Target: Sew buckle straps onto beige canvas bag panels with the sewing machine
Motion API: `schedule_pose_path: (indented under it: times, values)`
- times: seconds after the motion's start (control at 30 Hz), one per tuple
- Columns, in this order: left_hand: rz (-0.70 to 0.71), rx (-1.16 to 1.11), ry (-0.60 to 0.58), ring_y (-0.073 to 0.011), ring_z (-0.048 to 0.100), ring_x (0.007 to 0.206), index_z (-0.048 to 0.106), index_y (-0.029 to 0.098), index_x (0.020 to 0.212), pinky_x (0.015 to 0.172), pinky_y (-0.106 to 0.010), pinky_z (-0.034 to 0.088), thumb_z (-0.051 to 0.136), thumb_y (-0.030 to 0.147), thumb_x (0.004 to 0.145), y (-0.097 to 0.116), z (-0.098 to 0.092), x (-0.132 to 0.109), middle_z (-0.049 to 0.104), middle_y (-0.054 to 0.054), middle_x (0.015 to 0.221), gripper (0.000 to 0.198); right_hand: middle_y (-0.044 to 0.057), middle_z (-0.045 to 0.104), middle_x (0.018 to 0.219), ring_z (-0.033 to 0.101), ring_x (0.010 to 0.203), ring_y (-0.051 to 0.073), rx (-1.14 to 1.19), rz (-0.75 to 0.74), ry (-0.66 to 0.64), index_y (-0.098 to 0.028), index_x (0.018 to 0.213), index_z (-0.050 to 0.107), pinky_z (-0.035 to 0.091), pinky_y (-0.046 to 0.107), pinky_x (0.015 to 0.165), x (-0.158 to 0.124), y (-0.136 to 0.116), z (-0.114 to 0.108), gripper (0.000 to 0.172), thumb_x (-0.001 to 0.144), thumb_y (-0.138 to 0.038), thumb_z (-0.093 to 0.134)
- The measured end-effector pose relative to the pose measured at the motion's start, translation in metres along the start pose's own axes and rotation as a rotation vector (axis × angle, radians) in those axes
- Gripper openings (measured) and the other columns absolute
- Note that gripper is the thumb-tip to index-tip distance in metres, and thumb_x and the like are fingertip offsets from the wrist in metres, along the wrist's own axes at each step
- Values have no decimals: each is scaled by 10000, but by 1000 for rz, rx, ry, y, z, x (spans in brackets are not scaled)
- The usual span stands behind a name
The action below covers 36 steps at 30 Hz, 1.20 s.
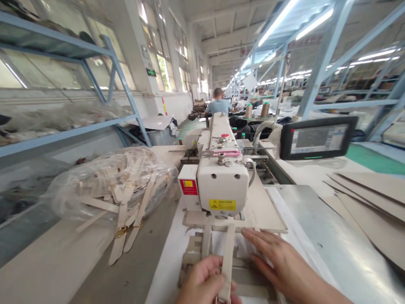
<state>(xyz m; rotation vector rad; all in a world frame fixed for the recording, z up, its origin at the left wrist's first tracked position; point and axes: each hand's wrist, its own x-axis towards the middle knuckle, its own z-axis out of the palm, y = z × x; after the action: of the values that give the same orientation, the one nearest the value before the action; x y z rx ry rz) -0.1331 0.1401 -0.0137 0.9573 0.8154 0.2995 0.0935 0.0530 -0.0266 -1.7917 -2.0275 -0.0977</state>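
A cream sewing machine (pixel 223 185) with a yellow caution label stands in front of me. My left hand (pixel 204 283) is closed on a beige strap (pixel 228 257) that runs from under the machine head toward me. My right hand (pixel 278 257) lies flat with fingers spread on the white work plate (pixel 167 261), just right of the strap. A second beige strap (pixel 206 238) lies parallel to the left of the held one.
A clear plastic bag of several beige straps (pixel 117 181) lies on the table at left. A control screen (pixel 318 137) stands at right, with stacked cardboard sheets (pixel 370 198) beyond. Blue metal shelving (pixel 79 84) lines the left. A person in blue (pixel 218 105) sits far ahead.
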Motion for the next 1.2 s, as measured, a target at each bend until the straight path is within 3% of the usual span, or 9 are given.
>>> schedule_pose_path:
  times: [0.1,0.2,0.37,0.53,0.63,0.8,1.03,1.2]
  values:
    - [-18,-29,23,-189,684,602,554,160,939,514,-246,484,802,412,554,-6,15,30,665,-23,730,523,122,556,1411,584,1238,248,83,-17,-74,-132,1420,525,512,397,1036,22,-12,8,544,881,-108,453]
    - [-19,-38,38,-207,687,611,523,175,940,507,-263,495,783,425,534,-11,22,53,658,-24,736,543,135,571,1393,578,1242,251,104,-31,-114,-99,1363,581,470,392,1079,40,-6,25,508,881,-63,425]
    - [-17,-88,100,-226,700,674,493,181,993,527,-271,501,772,439,546,-19,24,66,655,-45,777,587,93,568,1405,522,1292,278,75,21,-137,-155,1331,621,359,488,1156,47,3,45,479,865,-91,534]
    - [-13,-75,92,-239,703,688,469,181,1065,539,-289,515,782,483,544,-18,25,68,658,-52,808,678,127,559,1408,450,1333,343,-85,122,-96,-180,1365,607,395,499,1112,44,3,50,493,875,-140,593]
    - [-17,-63,70,-245,707,706,477,170,1078,548,-289,518,785,476,565,-11,27,65,654,-47,813,672,114,598,1365,482,1291,332,-112,85,-94,-151,1358,606,269,540,1183,49,4,48,458,906,-219,599]
    - [77,-49,27,-253,722,867,497,136,1145,648,-280,539,714,381,739,4,27,56,675,-84,910,522,88,683,1219,523,1236,304,-151,108,-53,-193,1279,649,127,573,1212,59,4,41,373,912,-208,582]
    - [62,-14,61,-278,720,806,479,138,1167,604,-308,546,780,491,611,-3,21,56,678,-76,887,724,102,669,1207,502,1234,278,-79,84,-29,-148,1154,654,79,566,1215,55,4,36,279,906,-150,527]
    - [65,10,25,-267,716,872,492,147,1141,681,-315,546,751,439,679,9,23,38,671,-67,916,604,47,624,1286,429,1315,301,-88,112,-62,-240,1181,642,99,597,1198,51,0,30,279,924,-200,541]
